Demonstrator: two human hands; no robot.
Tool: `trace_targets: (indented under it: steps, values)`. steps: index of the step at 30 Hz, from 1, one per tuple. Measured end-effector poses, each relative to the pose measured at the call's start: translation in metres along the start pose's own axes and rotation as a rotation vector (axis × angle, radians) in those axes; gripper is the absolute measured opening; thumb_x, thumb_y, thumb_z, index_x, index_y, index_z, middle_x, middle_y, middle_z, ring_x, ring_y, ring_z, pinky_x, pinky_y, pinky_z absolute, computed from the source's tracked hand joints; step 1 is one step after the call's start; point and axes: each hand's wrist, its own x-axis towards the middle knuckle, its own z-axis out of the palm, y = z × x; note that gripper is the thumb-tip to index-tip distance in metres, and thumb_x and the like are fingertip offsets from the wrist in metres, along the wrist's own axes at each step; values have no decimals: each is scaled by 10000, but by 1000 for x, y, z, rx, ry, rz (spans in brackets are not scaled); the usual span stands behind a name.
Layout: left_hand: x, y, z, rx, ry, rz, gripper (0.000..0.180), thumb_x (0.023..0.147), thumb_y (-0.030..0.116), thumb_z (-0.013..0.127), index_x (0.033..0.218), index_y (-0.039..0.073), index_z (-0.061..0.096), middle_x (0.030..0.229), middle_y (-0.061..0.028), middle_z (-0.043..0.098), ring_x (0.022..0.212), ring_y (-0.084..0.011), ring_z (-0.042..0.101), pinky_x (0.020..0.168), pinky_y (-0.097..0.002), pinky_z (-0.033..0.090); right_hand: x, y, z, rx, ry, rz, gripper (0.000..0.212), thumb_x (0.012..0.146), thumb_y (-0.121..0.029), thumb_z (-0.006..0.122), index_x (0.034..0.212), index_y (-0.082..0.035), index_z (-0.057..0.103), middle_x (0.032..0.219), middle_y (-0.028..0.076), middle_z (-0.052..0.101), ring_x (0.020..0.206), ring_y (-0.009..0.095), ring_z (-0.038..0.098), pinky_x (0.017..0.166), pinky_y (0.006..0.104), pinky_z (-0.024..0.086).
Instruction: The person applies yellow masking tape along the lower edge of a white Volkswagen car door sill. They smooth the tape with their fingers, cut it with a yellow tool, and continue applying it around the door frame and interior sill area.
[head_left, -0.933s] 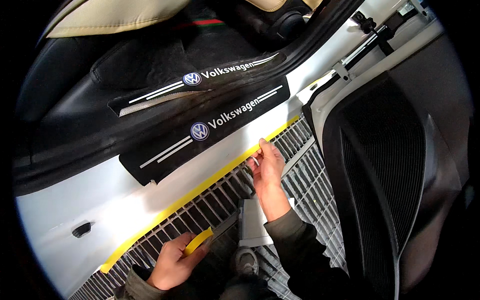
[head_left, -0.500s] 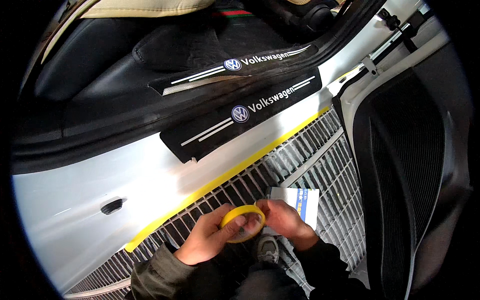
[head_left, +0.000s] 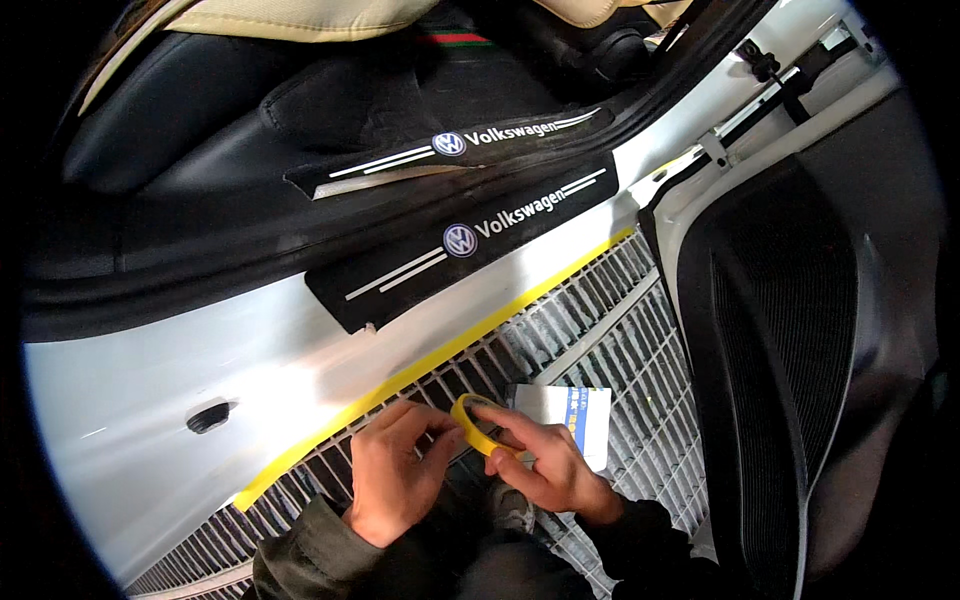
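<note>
My right hand (head_left: 548, 462) is closed around a roll of yellow tape (head_left: 487, 443), with fingers inside the ring and the thumb along its lower rim. The roll is tilted nearly on edge. At its left side my left hand (head_left: 398, 468) is bent into a pinch, its fingertips against the tape's outer edge. Whatever lies between those fingertips is hidden. Beyond the hands, a strip of yellow tape (head_left: 425, 372) runs along the lower edge of a white car door sill (head_left: 270, 382). On the sill lies a black sill plate (head_left: 400, 278) with a round emblem and white lettering.
Further in, a second black plate (head_left: 400, 164) sits by the dark seat side (head_left: 340, 90). To the right stands the open car door (head_left: 770, 330). Beneath are a metal floor grating (head_left: 650, 370), a white and blue printed package (head_left: 597, 425) and my shoe.
The left hand has let go of its hold around the roll and now pinches at its edge. The right hand has taken the roll, which has turned more edge-on. The view has shifted slightly.
</note>
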Motion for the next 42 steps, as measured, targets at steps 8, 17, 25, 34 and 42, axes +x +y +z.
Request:
trace_targets:
  steps: [8,17,25,34,42]
  values:
    - [-6,10,2,15,84,38,85,782,-42,714,849,-11,671,801,-125,656,675,-195,636,639,-294,508,3,23,-8,-160,39,-24,204,922,-81,640,1109,-4,661,791,166,690,622,199,691,536,306,531]
    - [-16,9,12,-427,188,-25,108,907,-4,638,1010,-29,654,957,-127,685,840,-184,648,803,-292,510,-9,33,-14,663,420,307,232,935,-122,512,923,42,676,520,19,502,404,85,377,438,219,282]
    - [10,15,45,-861,-153,-405,436,1022,115,518,1439,57,403,791,-20,590,683,-45,521,641,-215,440,6,43,-10,1066,178,241,378,975,-121,565,1325,4,495,823,40,627,677,95,579,603,209,442]
    - [28,14,48,-972,-316,-496,483,984,69,564,1444,67,417,766,2,595,666,-31,513,590,-192,391,45,54,-25,954,425,277,136,959,-87,622,1064,-4,645,909,52,675,780,95,635,673,232,524]
    - [34,8,58,-869,-432,-428,704,989,112,577,1548,23,158,857,-97,665,802,-104,615,762,-234,483,65,71,-42,734,460,121,46,933,-44,623,956,-13,648,823,65,670,715,106,623,705,237,517]
